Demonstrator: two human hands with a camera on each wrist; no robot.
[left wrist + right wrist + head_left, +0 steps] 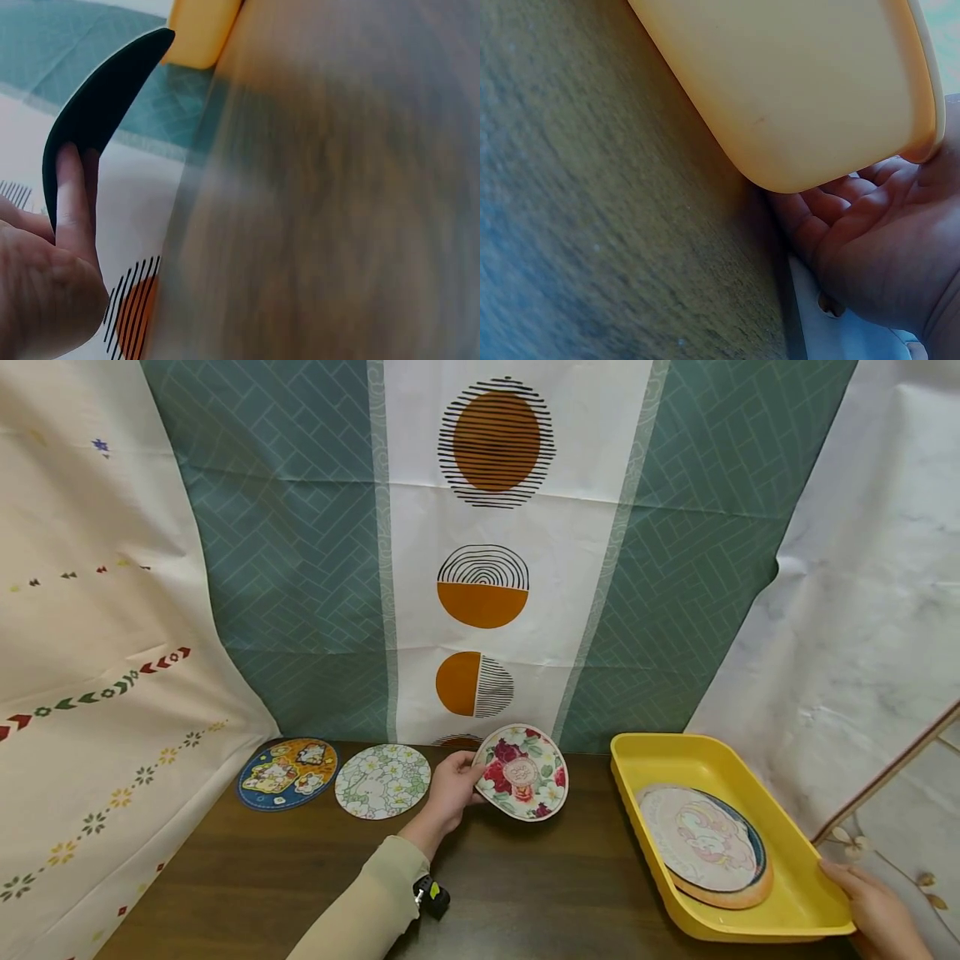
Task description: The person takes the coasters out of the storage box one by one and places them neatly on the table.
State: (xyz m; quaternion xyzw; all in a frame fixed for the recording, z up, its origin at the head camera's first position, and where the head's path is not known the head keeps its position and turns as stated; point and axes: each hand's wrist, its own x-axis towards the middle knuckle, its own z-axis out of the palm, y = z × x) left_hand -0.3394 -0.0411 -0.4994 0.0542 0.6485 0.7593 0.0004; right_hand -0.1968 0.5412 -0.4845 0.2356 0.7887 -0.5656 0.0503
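My left hand (448,797) pinches a round mat with red roses and white flowers (522,777) by its left edge. The mat is tilted up off the table; in the left wrist view its dark underside (105,94) bends in a curve, with fingers flat behind it. At the right, my right hand (873,906) grips the near right corner of a yellow tray (806,893), with its fingers under the tray in the right wrist view. Inside the tray lie several stacked round mats, a pale pink one with a cartoon figure (705,843) on top.
Two more round mats lie at the table's back left: a blue and orange one (287,774) and a green-and-white floral one (382,782). Patterned cloths (300,568) hang behind and at both sides of the dark wooden table (525,877).
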